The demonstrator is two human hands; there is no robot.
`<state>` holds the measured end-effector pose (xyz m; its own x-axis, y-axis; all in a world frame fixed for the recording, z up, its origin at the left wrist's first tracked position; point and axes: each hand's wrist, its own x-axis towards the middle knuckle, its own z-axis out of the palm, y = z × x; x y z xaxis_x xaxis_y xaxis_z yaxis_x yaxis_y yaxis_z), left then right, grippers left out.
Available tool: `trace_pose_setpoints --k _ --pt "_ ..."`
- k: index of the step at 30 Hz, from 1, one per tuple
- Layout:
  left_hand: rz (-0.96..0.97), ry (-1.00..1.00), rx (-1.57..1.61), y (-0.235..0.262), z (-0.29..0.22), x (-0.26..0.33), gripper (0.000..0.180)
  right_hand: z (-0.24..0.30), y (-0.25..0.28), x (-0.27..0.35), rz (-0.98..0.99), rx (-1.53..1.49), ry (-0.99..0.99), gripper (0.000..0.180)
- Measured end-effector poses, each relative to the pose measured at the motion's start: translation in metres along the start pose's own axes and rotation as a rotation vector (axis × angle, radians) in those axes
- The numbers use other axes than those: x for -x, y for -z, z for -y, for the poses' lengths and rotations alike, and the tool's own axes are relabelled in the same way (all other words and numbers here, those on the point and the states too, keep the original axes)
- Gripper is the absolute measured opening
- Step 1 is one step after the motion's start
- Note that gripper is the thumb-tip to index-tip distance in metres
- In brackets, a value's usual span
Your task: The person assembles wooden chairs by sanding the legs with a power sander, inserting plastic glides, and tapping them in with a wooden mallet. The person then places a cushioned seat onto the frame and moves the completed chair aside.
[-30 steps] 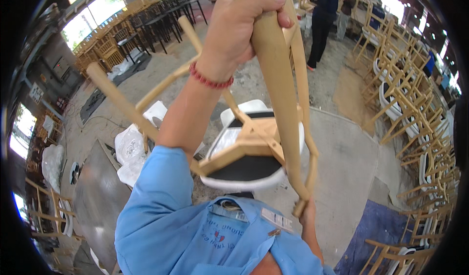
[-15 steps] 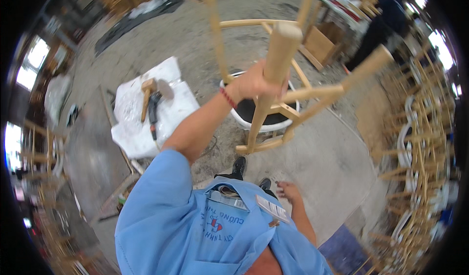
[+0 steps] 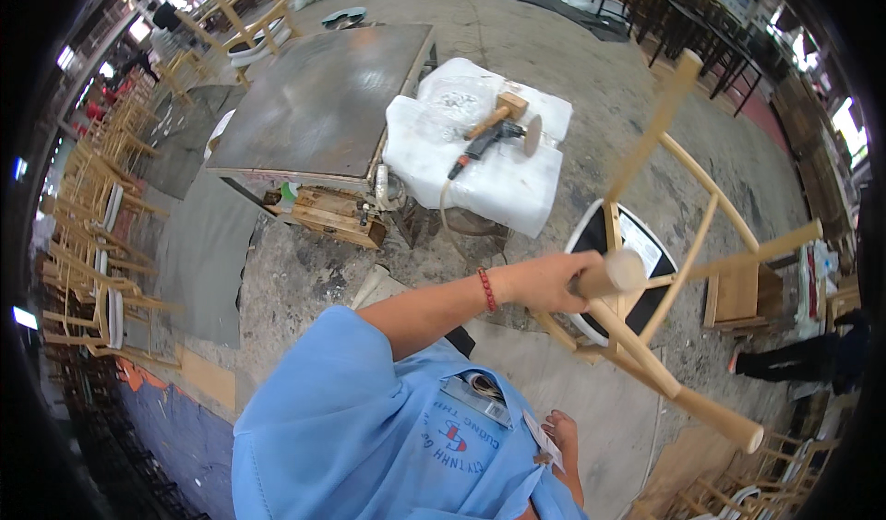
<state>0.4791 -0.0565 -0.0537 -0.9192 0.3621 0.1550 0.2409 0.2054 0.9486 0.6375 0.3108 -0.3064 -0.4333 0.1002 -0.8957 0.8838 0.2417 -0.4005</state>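
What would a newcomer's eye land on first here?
Probably the upturned wooden chair right of centre, one leg clasped in the left grip, with a red bead bracelet at the wrist. Next, perhaps, the wooden mallet and power tool lying on the white wrapped bundle above centre. The broad dark-topped table at upper left also stands out.

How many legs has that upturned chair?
4 legs, on the upturned pale wooden chair: one in the bare left hand, one toward the top, one at right, one at lower right. None seems hidden.
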Motion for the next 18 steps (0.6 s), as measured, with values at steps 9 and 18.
trace_pose_setpoints --k 9,18 --pt "-0.758 0.565 0.060 0.186 0.221 0.030 0.038 0.035 -0.107 0.029 -0.082 -0.116 0.024 0.041" --pt "-0.474 0.598 -0.540 0.236 0.303 -0.027 0.033 0.018 -0.220 0.048 -0.093 -0.142 0.005 0.033"
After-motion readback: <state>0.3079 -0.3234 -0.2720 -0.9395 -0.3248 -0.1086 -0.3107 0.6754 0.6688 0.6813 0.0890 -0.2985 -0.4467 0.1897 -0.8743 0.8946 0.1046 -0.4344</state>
